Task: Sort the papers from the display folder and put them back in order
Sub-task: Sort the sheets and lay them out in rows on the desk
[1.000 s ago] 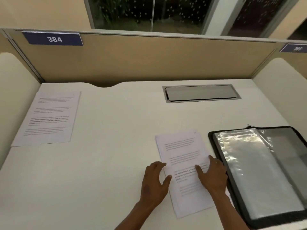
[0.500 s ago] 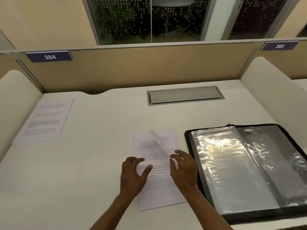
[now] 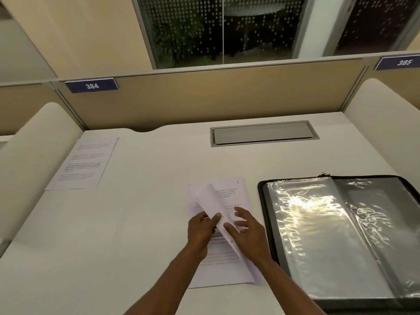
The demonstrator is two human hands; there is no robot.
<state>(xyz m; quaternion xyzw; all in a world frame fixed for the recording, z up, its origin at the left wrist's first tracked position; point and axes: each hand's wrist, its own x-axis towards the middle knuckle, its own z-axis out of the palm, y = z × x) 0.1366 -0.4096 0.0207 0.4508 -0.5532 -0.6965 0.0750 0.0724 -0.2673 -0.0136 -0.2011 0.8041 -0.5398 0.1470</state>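
Note:
A small stack of printed papers [image 3: 229, 272] lies on the white desk in front of me. Its top sheet [image 3: 210, 201] is lifted and curled over toward the left. My left hand [image 3: 201, 230] pinches that sheet between thumb and fingers. My right hand [image 3: 246, 231] rests on the stack just right of the lifted sheet, fingers spread and thumb against the sheet. To the right lies the open black display folder [image 3: 336, 242] with shiny clear sleeves. A single printed sheet [image 3: 85, 162] lies apart at the far left of the desk.
The white desk [image 3: 141, 212] is bounded by a beige back partition [image 3: 204, 98] and cream side dividers [image 3: 36, 153]. A grey cable hatch [image 3: 263, 133] is set into the desk at the back. Labels 384 and 385 mark the partition.
The top sheet has been peeled up from the stack and folded leftward. My left hand went from lying flat to pinching it. The camera tilted up and left.

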